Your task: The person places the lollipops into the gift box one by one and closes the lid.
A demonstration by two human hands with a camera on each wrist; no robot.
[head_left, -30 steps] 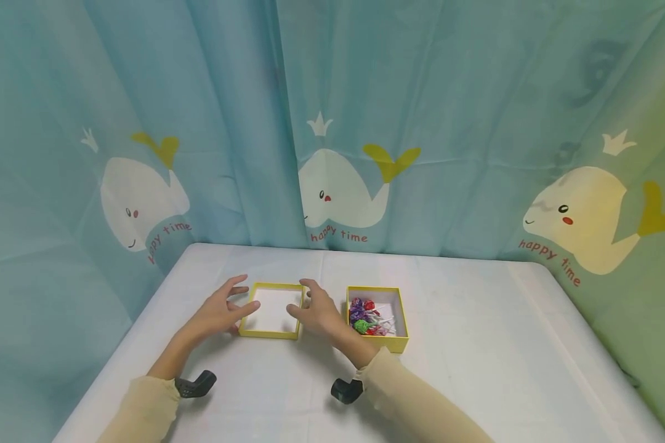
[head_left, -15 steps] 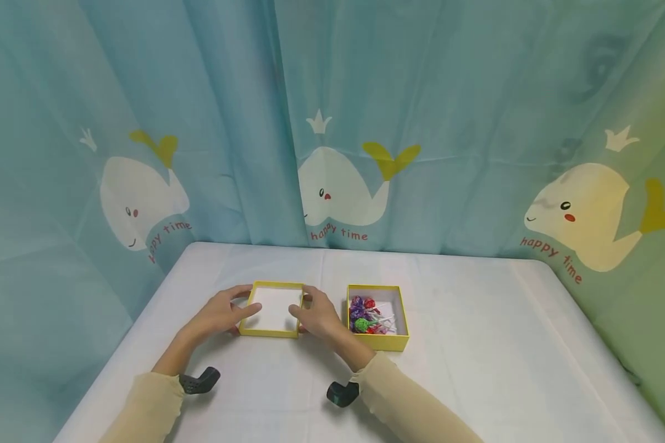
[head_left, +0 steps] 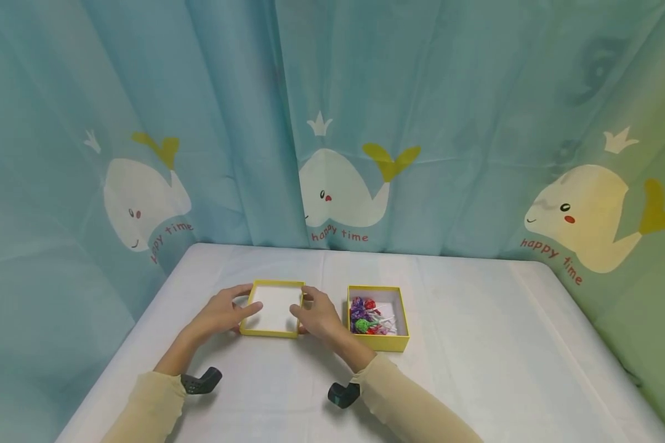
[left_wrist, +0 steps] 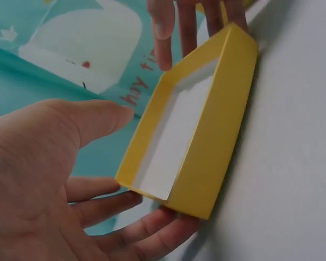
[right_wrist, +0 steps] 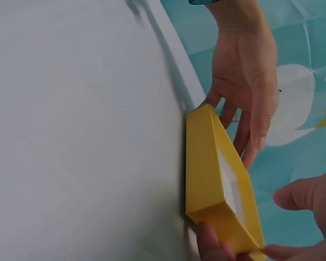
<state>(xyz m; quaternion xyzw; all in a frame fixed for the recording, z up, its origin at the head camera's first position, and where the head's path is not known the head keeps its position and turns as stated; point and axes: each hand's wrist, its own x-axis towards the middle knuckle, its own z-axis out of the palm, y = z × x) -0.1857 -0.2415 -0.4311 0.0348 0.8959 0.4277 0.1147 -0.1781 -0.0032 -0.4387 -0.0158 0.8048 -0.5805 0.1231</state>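
Observation:
Lying hollow side up, the shallow yellow box lid (head_left: 270,334) shows its white inside. My left hand (head_left: 216,315) has its fingers against the lid's left side, with the thumb raised over the rim. On the opposite side, my right hand (head_left: 318,317) lays its fingers along the wall, its thumb likewise above the inside. Each wrist view shows the thumb apart from the lid (left_wrist: 220,130) and fingertips at its outer wall and lower edge. To the right stands a deeper yellow box (head_left: 382,343) containing several wrapped lollipops (head_left: 366,317), purple, red and green, with white sticks.
A white cloth covers the table (head_left: 476,344). Behind it hangs a blue-green curtain (head_left: 454,80) printed with whales. The lollipop box stands just beyond my right wrist. Black devices (head_left: 202,381) are strapped to both wrists.
Both hands closed in from slightly apart until their fingers met the lid's sides. Over the last half second hands and lid have hardly shifted. The lollipop box stayed put.

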